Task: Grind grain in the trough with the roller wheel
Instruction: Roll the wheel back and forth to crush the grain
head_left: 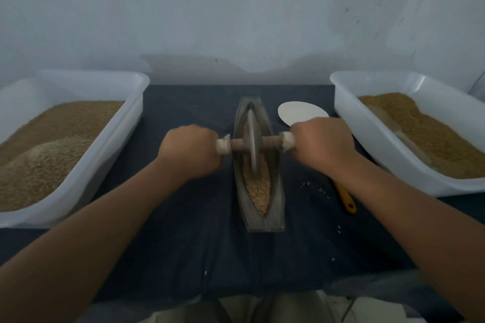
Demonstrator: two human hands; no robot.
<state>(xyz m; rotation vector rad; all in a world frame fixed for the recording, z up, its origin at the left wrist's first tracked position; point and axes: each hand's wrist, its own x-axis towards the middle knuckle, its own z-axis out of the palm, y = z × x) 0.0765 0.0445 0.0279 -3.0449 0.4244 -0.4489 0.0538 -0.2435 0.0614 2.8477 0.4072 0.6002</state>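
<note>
Trough (276,191): lay mid-tabletop (183,231), long axis 12 to 6 o'clock, pointed ends far and near.
Grain (258,189): filled the groove, showing mostly on the wheel's 6 o'clock side.
Wheel (252,139): stood on edge in the groove, slightly toward 12 o'clock of the trough's middle, its plane along the trough.
Axle (270,140): ran 9 to 3 o'clock through the wheel, square to the trough.
Left hand (190,151): fist wrapped round the axle's 9 o'clock end.
Right hand (321,143): fist wrapped round the 3 o'clock end.
Key relation: both hands sat equally near the wheel. Most of the grain lay toward 6 o'clock, so a pull toward the person seemed due.
Nearby: tubs at 9 o'clock (118,123) and 3 o'clock (367,139); a white disc (301,113) at the trough's 1 o'clock.
</note>
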